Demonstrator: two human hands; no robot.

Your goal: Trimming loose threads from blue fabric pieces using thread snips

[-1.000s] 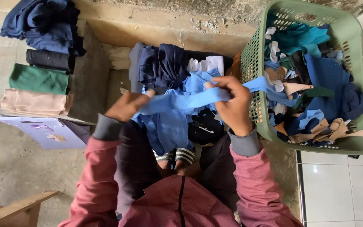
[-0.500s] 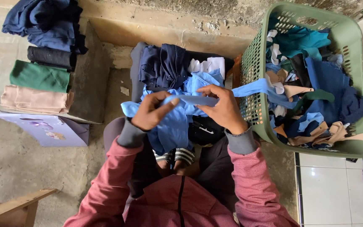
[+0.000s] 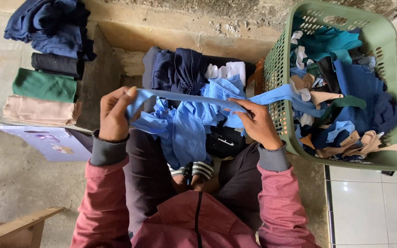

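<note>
My left hand (image 3: pixel 114 115) and my right hand (image 3: pixel 257 123) both grip a long light blue cloth strip (image 3: pixel 187 97), stretched level between them above my lap. The strip's right end trails over the rim into the green laundry basket (image 3: pixel 279 64). Under the strip a bunch of light blue cloth (image 3: pixel 184 131) hangs over my knees. Behind it lies a heap of dark navy and white cloth (image 3: pixel 187 69).
At the left sit folded piles: navy cloth (image 3: pixel 51 27), black cloth (image 3: pixel 56 64), green cloth (image 3: pixel 44 86) and beige cloth (image 3: pixel 37 110), by a lilac sheet (image 3: pixel 47 142). The basket holds several mixed fabric scraps. White floor tiles (image 3: pixel 368 211) lie at bottom right, a wooden piece (image 3: pixel 14 227) at bottom left.
My hands have moved apart, the left one out to the left, pulling the blue strip taut between them. Half a second ago they were close together at the middle.
</note>
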